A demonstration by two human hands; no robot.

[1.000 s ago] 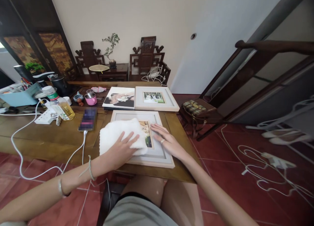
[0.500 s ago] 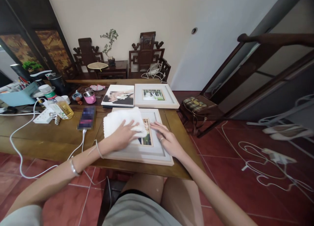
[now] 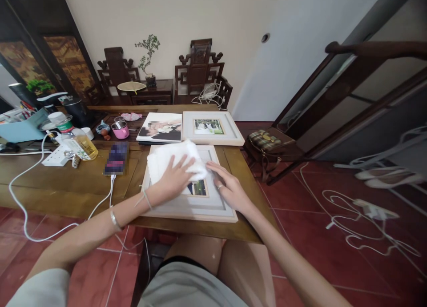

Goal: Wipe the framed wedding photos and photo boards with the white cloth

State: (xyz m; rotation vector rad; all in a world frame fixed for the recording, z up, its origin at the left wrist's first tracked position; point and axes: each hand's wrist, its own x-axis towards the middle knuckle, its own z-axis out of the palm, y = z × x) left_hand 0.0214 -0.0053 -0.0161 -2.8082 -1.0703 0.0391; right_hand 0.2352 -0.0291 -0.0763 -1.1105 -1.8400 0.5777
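Note:
A wood-edged picture frame point(image 3: 203, 213) lies flat at the table's near right, its small photo partly hidden by a white cloth point(image 3: 163, 158). My left hand point(image 3: 175, 178) rests palm down on the cloth, fingers spread and stretched out, pressing it against the frame. Along the right side of the same frame lies my right hand point(image 3: 231, 189), a ring on one finger, its fingers extended and the thumb apart. Those fingertips are close to the cloth's right edge; whether they touch it I cannot tell.
Behind lie a second picture frame point(image 3: 230, 131) and a photo panel point(image 3: 160, 127). To the left are a phone point(image 3: 115, 158) on a white cable, a pink cup point(image 3: 120, 130), a bottle of yellow liquid point(image 3: 85, 145) and a power strip point(image 3: 56, 156). A wooden chair point(image 3: 293, 93) stands right.
My left hand and the white cloth have slid right across the frame, and the cloth has bunched up, covering more of the photo. My right hand has barely moved.

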